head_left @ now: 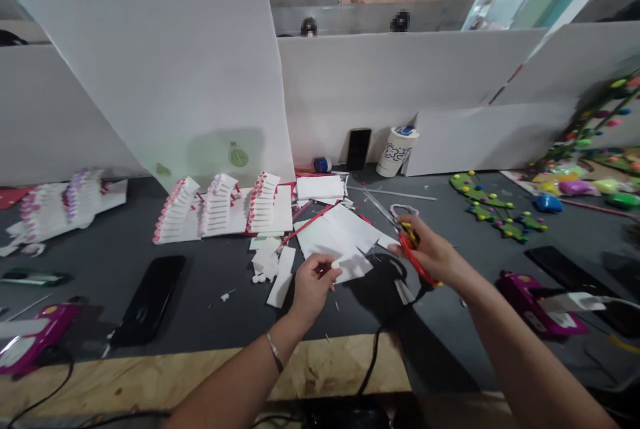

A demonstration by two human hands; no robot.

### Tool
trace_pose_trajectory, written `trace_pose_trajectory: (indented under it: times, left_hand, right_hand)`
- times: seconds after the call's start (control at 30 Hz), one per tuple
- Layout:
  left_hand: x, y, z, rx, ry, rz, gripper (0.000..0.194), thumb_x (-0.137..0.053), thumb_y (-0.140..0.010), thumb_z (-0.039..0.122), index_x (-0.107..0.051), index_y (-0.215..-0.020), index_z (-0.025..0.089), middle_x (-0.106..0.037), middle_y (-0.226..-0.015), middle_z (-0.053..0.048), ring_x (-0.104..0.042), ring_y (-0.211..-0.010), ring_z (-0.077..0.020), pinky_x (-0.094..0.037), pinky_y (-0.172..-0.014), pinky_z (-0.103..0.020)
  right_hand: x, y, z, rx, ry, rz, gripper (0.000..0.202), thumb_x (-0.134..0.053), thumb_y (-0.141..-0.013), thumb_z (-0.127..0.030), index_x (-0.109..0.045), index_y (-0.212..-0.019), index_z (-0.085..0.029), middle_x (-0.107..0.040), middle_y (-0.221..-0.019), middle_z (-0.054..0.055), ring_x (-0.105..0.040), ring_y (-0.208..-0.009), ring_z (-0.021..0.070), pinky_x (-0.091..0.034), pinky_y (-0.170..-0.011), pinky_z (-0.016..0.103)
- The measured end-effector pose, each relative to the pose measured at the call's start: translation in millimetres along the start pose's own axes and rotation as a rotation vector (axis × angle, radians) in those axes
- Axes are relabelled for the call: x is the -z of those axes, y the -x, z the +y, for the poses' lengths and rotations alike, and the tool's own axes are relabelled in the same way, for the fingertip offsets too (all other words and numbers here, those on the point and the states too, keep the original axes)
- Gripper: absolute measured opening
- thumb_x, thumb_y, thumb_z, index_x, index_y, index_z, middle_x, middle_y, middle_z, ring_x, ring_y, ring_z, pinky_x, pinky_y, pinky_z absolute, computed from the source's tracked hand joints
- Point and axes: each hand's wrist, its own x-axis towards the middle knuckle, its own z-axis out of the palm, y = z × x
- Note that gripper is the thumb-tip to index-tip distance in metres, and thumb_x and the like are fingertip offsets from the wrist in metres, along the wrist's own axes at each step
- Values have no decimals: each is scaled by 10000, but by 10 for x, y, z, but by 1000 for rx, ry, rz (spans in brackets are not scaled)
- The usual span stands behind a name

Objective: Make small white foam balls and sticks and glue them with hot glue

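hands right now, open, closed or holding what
Left hand: closed, pinching a small white piece between fingertips.
Right hand: closed around a red tool.

red tool: glossy plastic | sheet left of tool: matt paper | tabletop beneath tool: smooth, matt

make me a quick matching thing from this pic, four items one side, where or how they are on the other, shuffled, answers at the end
1. Left hand
2. Right hand
3. Patterned cup
4. Green pieces

A. Dotted with yellow and blue
B. Wrapped around a red tool
C. Beside the upright phone
D. Pinching a white piece

Pairs: 1-D, 2-B, 3-C, 4-A
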Motion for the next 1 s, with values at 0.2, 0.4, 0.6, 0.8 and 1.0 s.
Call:
trace_pose_trajectory:
  times: [0.2, 0.4, 0.6, 0.8, 1.0]
  left_hand:
    - [7, -27, 134, 204, 255, -5, 410, -845, -535, 350, -629, -800, 125, -551, -519, 52, -465, -430, -50, -348, -403, -157]
    - [16, -48, 228, 288, 429, 21, 469, -896, -462, 315, -629, -793, 118, -600, -631, 22, -462, -474, -18, -313, -395, -115]
    - [7, -39, 212, 293, 431, 15, 461, -899, -473, 311, -631, -792, 114, -603, -632, 16, -453, -472, -15, -311, -398, -115]
    - [-17, -18, 196, 304, 422, 8, 449, -900, -474, 301, -635, -782, 110, -589, -589, 26, -435, -449, -13, -293, -386, -118]
    - [-24, -23, 206, 307, 404, 9, 431, -898, -474, 309, -646, -763, 110, -549, -553, 43, -434, -453, -21, -282, -381, -127]
  right_hand:
    - [-93, 525, -229, 2, -46, -100, 494, -672, -723, -511, -530, -1084, -206, -649, -932, 68, -621, -779, 222, -511, -691, 322]
    - [-183, 622, -318, 19, -54, -182, 439, -676, -735, -458, -581, -1111, -253, -663, -1077, 79, -654, -904, 245, -523, -781, 353]
    - [-267, 660, -352, 40, -12, -206, 445, -676, -745, -482, -606, -1111, -237, -688, -1055, 98, -680, -871, 252, -540, -742, 347]
    - [-322, 697, -333, 102, 84, -174, 433, -668, -763, -474, -614, -1113, -225, -704, -994, 104, -692, -800, 238, -547, -674, 323]
    - [-394, 714, -294, 131, 153, -106, 391, -695, -736, -428, -639, -1080, -250, -723, -958, 76, -701, -720, 217, -547, -611, 304]
